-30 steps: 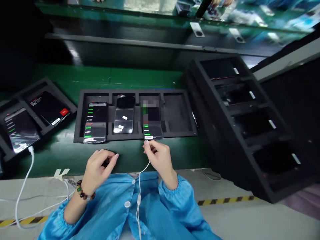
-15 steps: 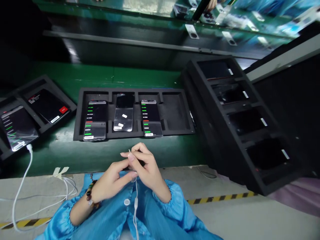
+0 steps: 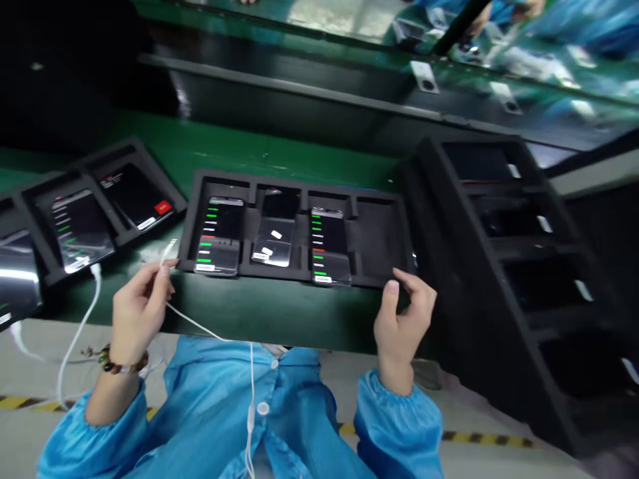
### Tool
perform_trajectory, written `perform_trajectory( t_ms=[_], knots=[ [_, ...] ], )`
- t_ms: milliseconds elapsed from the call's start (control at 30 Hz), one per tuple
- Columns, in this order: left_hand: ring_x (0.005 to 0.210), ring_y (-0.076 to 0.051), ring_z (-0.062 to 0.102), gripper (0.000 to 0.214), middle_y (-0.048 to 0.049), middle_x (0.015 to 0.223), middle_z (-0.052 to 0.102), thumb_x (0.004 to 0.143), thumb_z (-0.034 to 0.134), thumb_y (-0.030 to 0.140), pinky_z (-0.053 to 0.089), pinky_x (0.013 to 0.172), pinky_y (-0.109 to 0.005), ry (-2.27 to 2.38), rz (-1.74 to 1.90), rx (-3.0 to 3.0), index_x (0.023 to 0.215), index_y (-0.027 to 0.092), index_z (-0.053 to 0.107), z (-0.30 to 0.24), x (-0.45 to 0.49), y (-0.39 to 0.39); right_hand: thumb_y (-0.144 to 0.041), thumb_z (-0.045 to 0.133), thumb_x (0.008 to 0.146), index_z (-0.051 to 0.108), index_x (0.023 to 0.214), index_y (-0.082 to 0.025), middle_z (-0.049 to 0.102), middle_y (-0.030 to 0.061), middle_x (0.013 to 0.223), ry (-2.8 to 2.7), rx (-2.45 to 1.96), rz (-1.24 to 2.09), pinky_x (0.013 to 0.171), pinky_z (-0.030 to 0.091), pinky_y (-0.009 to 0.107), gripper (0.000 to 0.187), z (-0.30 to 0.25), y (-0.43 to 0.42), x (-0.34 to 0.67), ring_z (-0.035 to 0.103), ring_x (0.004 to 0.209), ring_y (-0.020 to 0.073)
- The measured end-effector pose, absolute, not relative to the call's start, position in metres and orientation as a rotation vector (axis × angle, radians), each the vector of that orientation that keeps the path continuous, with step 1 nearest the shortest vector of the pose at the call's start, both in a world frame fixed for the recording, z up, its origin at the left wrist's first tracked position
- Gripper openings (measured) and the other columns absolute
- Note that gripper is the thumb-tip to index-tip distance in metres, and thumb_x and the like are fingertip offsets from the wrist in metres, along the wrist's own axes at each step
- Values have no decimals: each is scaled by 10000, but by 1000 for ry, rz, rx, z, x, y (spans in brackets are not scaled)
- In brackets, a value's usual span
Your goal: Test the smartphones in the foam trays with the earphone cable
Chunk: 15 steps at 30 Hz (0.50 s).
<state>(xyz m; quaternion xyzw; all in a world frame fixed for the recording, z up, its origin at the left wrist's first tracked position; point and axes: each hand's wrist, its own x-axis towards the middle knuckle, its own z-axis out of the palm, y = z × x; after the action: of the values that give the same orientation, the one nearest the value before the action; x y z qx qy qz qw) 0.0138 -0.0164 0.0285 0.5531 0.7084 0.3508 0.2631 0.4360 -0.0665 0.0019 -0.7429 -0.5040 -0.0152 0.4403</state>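
Your left hand [image 3: 140,303] pinches the white plug [image 3: 168,251] between thumb and forefinger, its tip pointing to the far side. The plug is just left of the near left corner of the middle tray [image 3: 377,243]. From your fingers its cord [image 3: 200,326] runs right over the near edge of the green bench [image 3: 279,313], then down the front of your blue coat [image 3: 224,399].

Your right hand [image 3: 407,322] is at the near right corner of the same tray, thumb and forefinger spread with a gap between them. Whether the forefinger touches the rim, you cannot tell from here.

In the middle tray, the left phone [image 3: 219,236] and the third phone [image 3: 331,246] show green, white and red lines, and their near ends lie over the near rim. Between them, the second phone [image 3: 274,229] is dark, with white stickers on it.

In the left tray [image 3: 158,174], a lit phone [image 3: 82,229] has a white cable [image 3: 80,326] at its near end; right of it, another phone [image 3: 132,193] shows a red block. The right tray [image 3: 524,247] holds four dark phones [image 3: 542,283] in a slanting row.
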Motion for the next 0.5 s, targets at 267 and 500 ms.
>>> perform_trajectory(
  t_ms=[267,500],
  knots=[
    [945,-267,748,371,-97,1011,814,1082,534,429,575,901,-374,1958,842,1801,1199,201,802,6,6,-7,-492,595,1103,745,1111,-190,733,178,1126,-1333,-1730,-78,1037,547,600,338,-1,-62,413,695,1141,372],
    [971,-292,688,376,-122,1035,771,1134,424,274,497,868,-414,1811,795,2029,1258,176,765,-12,10,1,-611,581,1074,750,1217,-172,716,221,1237,-1395,-1816,-137,1145,461,707,491,10,-51,441,632,1266,451]
  ],
)
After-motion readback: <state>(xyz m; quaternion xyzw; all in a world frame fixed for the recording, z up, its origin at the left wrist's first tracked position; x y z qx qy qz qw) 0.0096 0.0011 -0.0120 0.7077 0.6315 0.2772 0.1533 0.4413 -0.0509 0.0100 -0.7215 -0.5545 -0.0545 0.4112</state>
